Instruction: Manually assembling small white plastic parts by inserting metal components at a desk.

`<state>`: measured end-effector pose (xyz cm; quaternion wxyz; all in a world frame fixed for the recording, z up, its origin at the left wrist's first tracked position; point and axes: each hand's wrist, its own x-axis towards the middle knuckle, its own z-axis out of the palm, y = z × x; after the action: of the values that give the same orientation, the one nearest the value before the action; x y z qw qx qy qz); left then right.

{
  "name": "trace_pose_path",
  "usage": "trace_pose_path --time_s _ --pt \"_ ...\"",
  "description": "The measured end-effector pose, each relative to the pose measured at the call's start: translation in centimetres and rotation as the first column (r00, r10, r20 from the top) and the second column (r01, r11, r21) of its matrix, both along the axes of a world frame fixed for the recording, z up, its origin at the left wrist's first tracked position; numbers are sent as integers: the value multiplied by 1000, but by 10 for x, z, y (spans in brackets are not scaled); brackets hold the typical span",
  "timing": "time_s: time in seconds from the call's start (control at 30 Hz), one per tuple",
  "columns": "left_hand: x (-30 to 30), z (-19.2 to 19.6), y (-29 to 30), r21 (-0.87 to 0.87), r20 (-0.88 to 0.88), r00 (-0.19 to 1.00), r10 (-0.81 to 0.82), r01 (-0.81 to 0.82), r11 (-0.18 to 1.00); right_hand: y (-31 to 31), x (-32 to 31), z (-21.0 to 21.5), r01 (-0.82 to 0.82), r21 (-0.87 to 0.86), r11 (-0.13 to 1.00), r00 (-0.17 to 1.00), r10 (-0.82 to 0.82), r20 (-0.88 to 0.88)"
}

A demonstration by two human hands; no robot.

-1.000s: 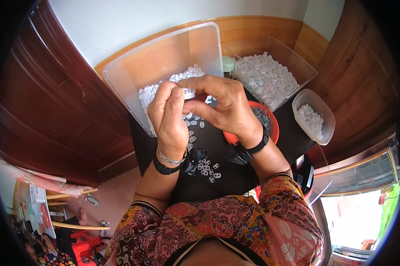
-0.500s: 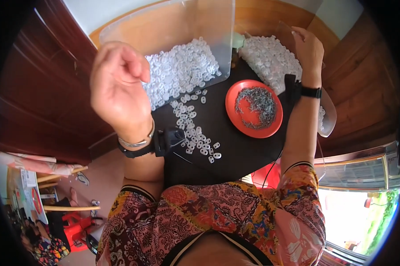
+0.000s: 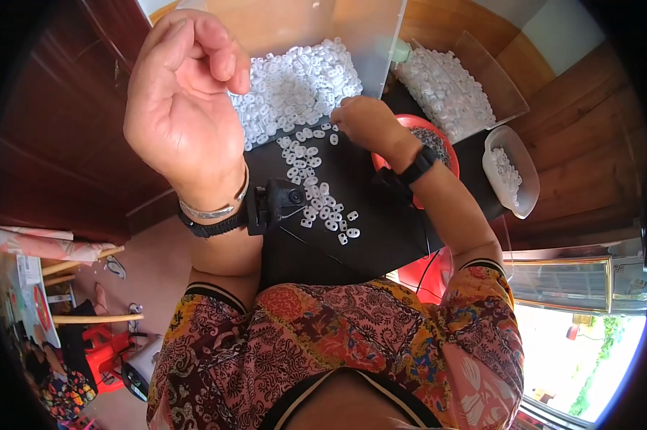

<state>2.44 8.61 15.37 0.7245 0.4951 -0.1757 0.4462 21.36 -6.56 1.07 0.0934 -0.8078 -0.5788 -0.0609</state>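
My left hand (image 3: 187,107) is raised at the left, palm up, in front of the clear plastic bin (image 3: 381,54). Its thumb lies against the index finger and the other fingers curl; whatever they may pinch cannot be seen. My right hand (image 3: 374,125) reaches over the red plate's far edge, fingertips pinched together beside the bin's near right corner. Anything between those tips is too small to make out. White oval pieces with two holes (image 3: 295,82) fill the bin, and loose white pieces (image 3: 325,204) trail across the black tabletop (image 3: 381,247).
Small grey metal pins (image 3: 431,136) lie on the red plate (image 3: 450,185), partly covered by my right wrist. A second clear container (image 3: 513,107) of white pieces stands at the far right, with a small translucent tub (image 3: 530,190) nearer. Black straps and devices circle both wrists.
My right hand has moved left from the far right container to the bin's corner, now partly covering the plate. My left hand has risen slightly; the view has shifted a little.
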Motion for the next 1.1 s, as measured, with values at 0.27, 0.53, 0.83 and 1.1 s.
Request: trace_pose_path --time_s 0.27,0.53,0.83,1.1 --pt "-4 0 4 54 17 996 -93 92 994 7 10 -16 33 -155 987 999 -34 -3" --pt "-3 0 3 67 8 994 -108 107 992 16 12 -18 27 -147 989 1000 -28 0" --pt "7 1 -11 18 -39 999 -30 31 999 -9 10 28 49 215 975 916 42 -398" --pt "34 -13 -35 571 -380 844 379 -109 814 -48 -59 131 310 664 680 582 416 -698"
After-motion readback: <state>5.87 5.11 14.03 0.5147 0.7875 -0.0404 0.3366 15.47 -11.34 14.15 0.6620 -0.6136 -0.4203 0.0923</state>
